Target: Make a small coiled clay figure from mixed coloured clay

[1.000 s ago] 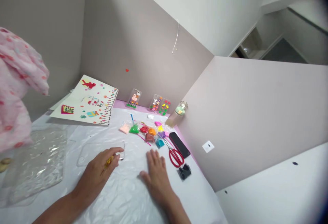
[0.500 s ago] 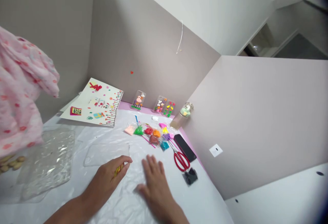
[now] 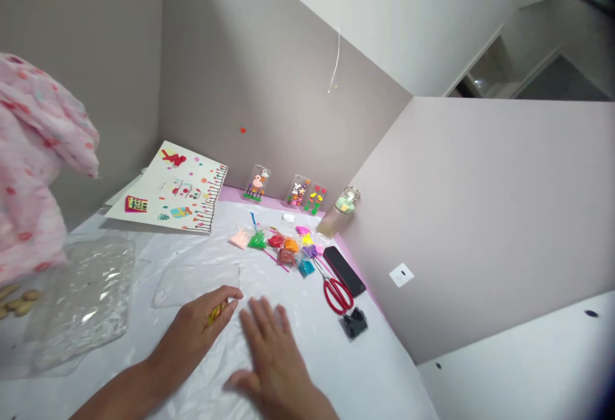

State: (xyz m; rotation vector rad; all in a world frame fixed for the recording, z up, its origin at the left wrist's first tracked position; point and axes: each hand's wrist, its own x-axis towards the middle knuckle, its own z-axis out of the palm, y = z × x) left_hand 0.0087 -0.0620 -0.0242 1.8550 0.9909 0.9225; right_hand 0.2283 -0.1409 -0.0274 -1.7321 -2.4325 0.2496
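My left hand (image 3: 204,317) is closed around a small yellow piece (image 3: 217,311) with darker marks. Most of it is hidden in my palm, and I cannot tell its kind. Just beyond that hand lies a clear phone case (image 3: 199,279), flat on the white plastic sheet (image 3: 192,401). My right hand (image 3: 271,343) is palm down with its fingers stretched and the thumb out to the side. It seems to rest on the sheet, with nothing visible in it.
Bags of coloured clay (image 3: 286,257) lie past my hands. Red-handled scissors (image 3: 337,295), a black case (image 3: 343,271) and a black packet (image 3: 355,324) are at right. Decorated phone cases (image 3: 257,183) and a bottle (image 3: 339,212) stand behind. Clear bags (image 3: 89,298) lie left.
My right hand has moved left across the sheet, closer to my left hand. My left hand keeps its grip on the yellow piece. The whole view has shifted slightly.
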